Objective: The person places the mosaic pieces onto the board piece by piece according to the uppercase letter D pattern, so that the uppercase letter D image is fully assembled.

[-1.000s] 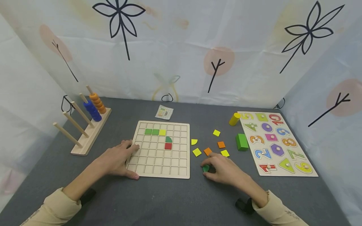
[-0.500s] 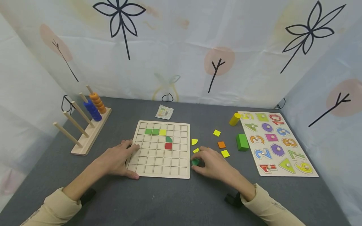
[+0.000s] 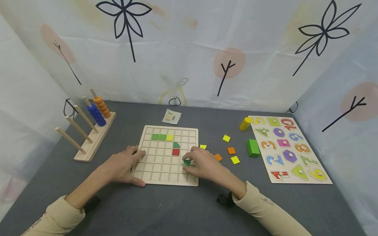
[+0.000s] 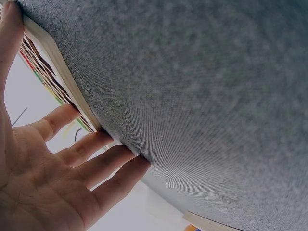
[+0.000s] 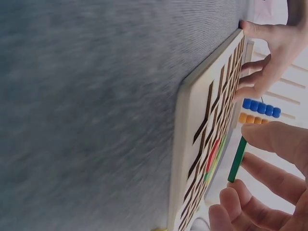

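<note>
Green piece: here is the thin, dark green flat piece [image 3: 186,163], up off the grid and above its near right part; its outline is partly hidden by fingers.
Right hand: the right hand [image 3: 203,164] has it pinched by the edges, thumb on one side, fingertips on the other.
Grid board: beneath lies the pale wooden board [image 3: 162,168] of square cells, flat on the table.
Left hand: over on the left, the left hand [image 3: 124,165] is spread wide, thumb at the board's near edge, fingers along its left edge.
Laid pieces: two green squares [image 3: 158,137] and a yellow square [image 3: 169,137] sit in a far row; nearer and to the right, a green quarter-circle [image 3: 176,145] touches a red square [image 3: 176,152].
Loose pieces: right of the board, orange squares [image 3: 231,150] and yellow squares [image 3: 235,160] lie scattered.
Far right: a green block [image 3: 252,148] and yellow cylinder [image 3: 245,124] stand beside a number puzzle [image 3: 279,150].
Far side: a small printed card [image 3: 171,116] lies beyond the board.
Far left: a wooden peg stand [image 3: 98,137] carries blue beads [image 3: 96,115] and orange beads [image 3: 101,107].
</note>
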### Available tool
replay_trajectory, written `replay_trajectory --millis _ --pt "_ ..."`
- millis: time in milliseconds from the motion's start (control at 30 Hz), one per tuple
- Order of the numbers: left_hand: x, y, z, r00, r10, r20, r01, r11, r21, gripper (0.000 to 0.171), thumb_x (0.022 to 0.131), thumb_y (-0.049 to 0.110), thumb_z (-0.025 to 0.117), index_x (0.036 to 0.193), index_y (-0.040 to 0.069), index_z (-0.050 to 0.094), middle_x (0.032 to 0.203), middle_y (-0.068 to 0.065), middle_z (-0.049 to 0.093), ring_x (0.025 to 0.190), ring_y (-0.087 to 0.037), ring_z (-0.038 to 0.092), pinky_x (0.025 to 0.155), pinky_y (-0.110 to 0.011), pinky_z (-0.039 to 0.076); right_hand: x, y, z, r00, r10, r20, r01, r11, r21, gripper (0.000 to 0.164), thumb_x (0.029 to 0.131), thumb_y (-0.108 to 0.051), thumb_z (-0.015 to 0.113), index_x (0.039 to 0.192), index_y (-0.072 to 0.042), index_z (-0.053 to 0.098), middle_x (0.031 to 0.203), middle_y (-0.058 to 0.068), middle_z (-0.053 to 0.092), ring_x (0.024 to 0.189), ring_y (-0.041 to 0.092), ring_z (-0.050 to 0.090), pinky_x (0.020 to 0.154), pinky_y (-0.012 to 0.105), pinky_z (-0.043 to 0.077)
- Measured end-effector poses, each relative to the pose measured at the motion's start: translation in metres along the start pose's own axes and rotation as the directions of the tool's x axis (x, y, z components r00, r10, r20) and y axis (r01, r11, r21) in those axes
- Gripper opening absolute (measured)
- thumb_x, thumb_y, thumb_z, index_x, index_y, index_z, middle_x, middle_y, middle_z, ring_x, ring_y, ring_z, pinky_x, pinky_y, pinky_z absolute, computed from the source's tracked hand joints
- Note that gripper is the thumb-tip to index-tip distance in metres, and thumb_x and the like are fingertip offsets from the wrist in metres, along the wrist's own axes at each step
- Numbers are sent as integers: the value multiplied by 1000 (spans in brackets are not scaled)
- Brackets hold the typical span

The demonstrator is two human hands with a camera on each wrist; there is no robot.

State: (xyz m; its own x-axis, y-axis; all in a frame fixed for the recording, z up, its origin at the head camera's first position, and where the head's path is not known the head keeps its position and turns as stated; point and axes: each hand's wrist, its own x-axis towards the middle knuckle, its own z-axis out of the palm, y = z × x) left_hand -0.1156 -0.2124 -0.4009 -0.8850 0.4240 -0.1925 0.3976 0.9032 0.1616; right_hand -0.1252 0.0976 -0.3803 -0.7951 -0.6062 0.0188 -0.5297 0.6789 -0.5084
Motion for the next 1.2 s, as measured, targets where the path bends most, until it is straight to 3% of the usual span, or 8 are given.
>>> replay_trajectory --millis 367,567,733,1200 --pt "0 -1 0 1000 0 9 0 1000 -1 115 60 80 81 146 9 53 150 -31 48 137 -60 46 91 -74 49 26 -12 12 1000 -10 27 11 1000 -23 20 88 -16 78 106 -9 81 92 5 72 69 8 48 53 19 34" --pt "0 -1 1 1000 2 3 -2 1000 -1 115 60 80 81 146 8 53 150 -32 48 136 -60 47 90 -73 50 37 -13 17 999 -40 26 41 998 -55 14 86 -13 78 100 -10 81 94 4 76 73 9 52 57 20 39" --pt "0 -1 1 1000 3 5 -3 1000 -1 115 60 80 81 146 8 53 150 -32 48 136 -60 46 90 -74 49 42 -12 20 999 -15 28 18 995 -97 12 88 -15 78 99 -12 81 94 3 76 80 14 60 58 22 43" --pt "0 -1 0 1000 4 10 -4 1000 -6 115 60 80 80 146 9 53 150 -32 48 137 -60 46 90 -74 49 45 -12 21 1000 -7 27 9 998 -69 10 90 -10 78 99 -10 81 98 4 77 87 17 66 65 25 49"
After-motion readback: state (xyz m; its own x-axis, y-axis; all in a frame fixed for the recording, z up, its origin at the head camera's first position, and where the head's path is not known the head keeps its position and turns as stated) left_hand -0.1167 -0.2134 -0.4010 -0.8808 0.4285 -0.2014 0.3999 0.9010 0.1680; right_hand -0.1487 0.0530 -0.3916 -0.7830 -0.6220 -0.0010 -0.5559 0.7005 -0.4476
